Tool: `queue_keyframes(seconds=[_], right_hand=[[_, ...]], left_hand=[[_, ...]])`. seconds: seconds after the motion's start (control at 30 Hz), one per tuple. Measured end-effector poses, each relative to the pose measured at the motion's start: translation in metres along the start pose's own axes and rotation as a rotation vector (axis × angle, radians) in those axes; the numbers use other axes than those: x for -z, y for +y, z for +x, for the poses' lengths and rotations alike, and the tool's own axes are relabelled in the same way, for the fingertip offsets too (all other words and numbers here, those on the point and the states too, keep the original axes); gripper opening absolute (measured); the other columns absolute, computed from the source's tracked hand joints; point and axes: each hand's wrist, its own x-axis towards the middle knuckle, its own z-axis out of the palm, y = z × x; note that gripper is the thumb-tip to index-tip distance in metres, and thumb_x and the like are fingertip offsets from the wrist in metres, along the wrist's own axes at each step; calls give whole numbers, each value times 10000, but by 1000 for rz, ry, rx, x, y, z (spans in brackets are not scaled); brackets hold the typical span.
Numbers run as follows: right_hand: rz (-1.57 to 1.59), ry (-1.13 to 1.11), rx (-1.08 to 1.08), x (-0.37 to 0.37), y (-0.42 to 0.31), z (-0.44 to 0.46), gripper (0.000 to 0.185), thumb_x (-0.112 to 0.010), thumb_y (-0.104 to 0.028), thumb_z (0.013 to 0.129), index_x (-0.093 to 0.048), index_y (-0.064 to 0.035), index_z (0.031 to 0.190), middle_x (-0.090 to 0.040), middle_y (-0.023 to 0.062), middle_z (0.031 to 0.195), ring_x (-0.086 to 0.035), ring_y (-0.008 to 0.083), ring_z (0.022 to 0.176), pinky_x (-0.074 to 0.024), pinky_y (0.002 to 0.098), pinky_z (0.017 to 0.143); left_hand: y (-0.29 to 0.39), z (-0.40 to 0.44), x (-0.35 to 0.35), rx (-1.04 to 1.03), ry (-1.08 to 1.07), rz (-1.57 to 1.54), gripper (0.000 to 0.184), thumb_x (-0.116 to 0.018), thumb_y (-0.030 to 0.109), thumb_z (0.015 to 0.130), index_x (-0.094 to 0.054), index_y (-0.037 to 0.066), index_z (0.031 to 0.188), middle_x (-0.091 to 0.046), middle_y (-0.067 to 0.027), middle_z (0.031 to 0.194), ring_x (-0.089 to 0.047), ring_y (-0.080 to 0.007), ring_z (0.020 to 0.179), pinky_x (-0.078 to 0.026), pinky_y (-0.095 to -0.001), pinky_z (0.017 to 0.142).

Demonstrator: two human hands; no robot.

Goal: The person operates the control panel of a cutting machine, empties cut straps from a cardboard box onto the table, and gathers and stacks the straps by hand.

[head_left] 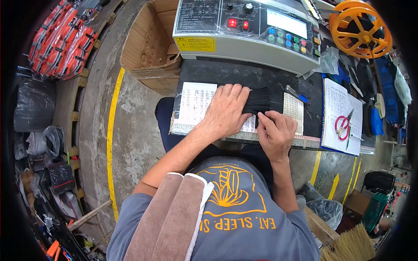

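Observation:
A bundle of thin black cords or strips [257,99] lies on the dark work table in front of me. My left hand [227,106] is laid over the bundle's left part, fingers together and thumb along its near side, holding it down. At the near right edge of the bundle, my right hand [278,132] has its thumb and forefinger pinched on the cords, with the other fingers curled. The left end of the bundle is hidden under my left hand. Beneath my hands runs a measuring tape [305,138] along the table's front edge.
Behind the bundle stands a control machine [248,45] with lit red switches. Printed sheets [196,102], a blue-handled tool [298,95] and a notebook [333,98] with red scissors [342,127] lie around. An orange reel [361,28] is back right; a cardboard box [150,48] is left.

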Motion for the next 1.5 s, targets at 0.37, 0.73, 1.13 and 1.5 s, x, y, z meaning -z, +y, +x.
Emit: queue_keyframes(seconds=[0.37, 0.73, 1.13, 1.5], right_hand=[[-2, -2, -13, 1, -2, 1, 355, -857, -75, 854, -849, -155, 1200, -742, -38, 1024, -678, 191, 938, -441, 415, 934], [-42, -34, -1, -1, -1, -2, 360, -859, -97, 866, -855, -156, 1221, -746, -49, 1047, -669, 177, 936, -427, 428, 953], [-32, -20, -10, -2, -1, -3, 317, -874, -94, 879, -863, -157, 1190, -751, -61, 1042, -655, 165, 890, -425, 430, 946], [-33, -26, -44, 0, -4, 1, 325, -866, -98, 869, -863, -172, 1185, -746, -54, 1051, -664, 171, 921, -425, 428, 961]], left_hand=[[0, 0, 0, 2, 1, 1, 751, -876, 289, 911, -541, -33, 1501, -575, -231, 1409, -554, -413, 1310, -439, -516, 1147], [-1, 0, 0, -3, 10, -1, 761, -881, 293, 903, -543, -35, 1500, -577, -227, 1406, -554, -412, 1312, -441, -513, 1141], [-2, 0, -2, -1, 6, 10, 765, -883, 302, 907, -541, -35, 1503, -577, -227, 1407, -557, -409, 1312, -442, -514, 1138], [-2, 0, -2, -17, 28, 5, 766, -888, 296, 898, -545, -33, 1498, -575, -220, 1395, -557, -405, 1296, -447, -511, 1123]])
